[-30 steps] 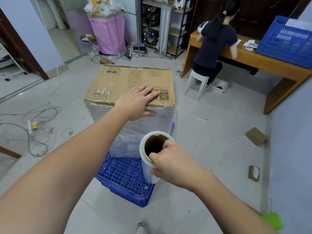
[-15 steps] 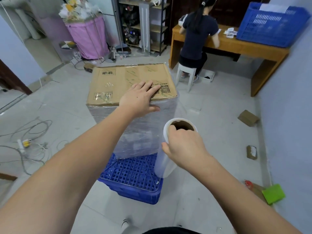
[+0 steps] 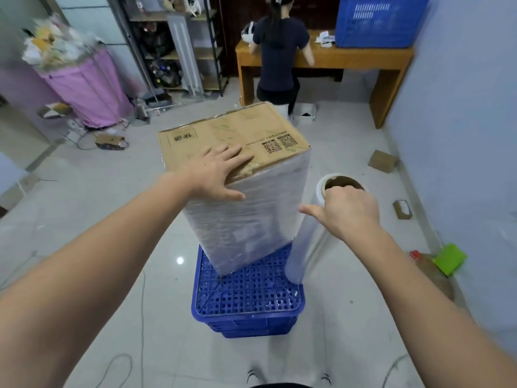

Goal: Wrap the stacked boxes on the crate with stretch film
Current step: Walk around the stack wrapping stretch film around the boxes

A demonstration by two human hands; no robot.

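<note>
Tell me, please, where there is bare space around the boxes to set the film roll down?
The blue crate has bare deck in front of the wrapped boxes, below the film roll. Bare floor lies left of the crate. To the right, cardboard scraps and a green item crowd the wall.

We see a brown cardboard box top [image 3: 232, 135] printed with black QR codes, its sides clouded white by stretch film [image 3: 251, 217]. The crate [image 3: 246, 298] beneath is bright blue with a grid of round holes. The film roll [image 3: 310, 242] looks translucent pale blue around a brown core. A pink fabric bin [image 3: 89, 91], a second blue crate [image 3: 377, 21] and an orange-brown desk [image 3: 349, 60] stand behind.
</note>
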